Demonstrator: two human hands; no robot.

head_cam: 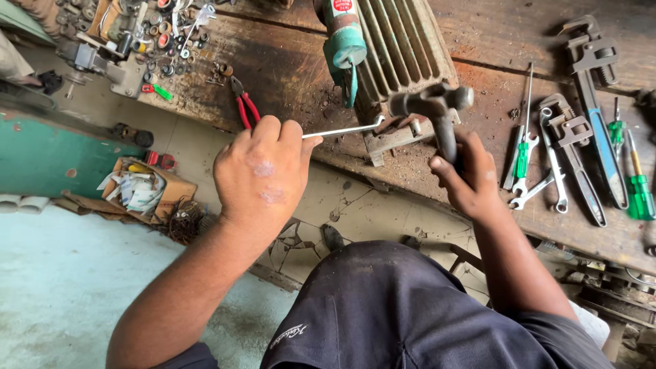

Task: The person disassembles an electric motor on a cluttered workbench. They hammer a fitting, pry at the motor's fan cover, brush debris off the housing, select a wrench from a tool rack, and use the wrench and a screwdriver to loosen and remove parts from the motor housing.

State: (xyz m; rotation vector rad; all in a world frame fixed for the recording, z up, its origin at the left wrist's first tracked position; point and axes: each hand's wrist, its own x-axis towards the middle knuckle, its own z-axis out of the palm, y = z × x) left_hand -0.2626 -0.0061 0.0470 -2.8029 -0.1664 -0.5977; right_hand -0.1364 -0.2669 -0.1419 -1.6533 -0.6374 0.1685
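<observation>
Thin metal rod [345, 129] runs level from my left hand [263, 171] rightward, tip at the foot of the ribbed grey motor [403, 48] on the workbench [287, 75]. Left fingers curled tight around the rod's near end. My right hand [468, 179] is clenched on the hammer [437, 113] handle, head up, just right of the rod's tip. Red-handled pliers [244, 106] lie behind the left hand; wrenches [581, 116] farther right.

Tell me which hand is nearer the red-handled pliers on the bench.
Left. The left hand, gripping a thin metal rod, sits just below the red-handled pliers. The right hand, holding a hammer, is well off to their right, beyond the ribbed motor housing.
</observation>
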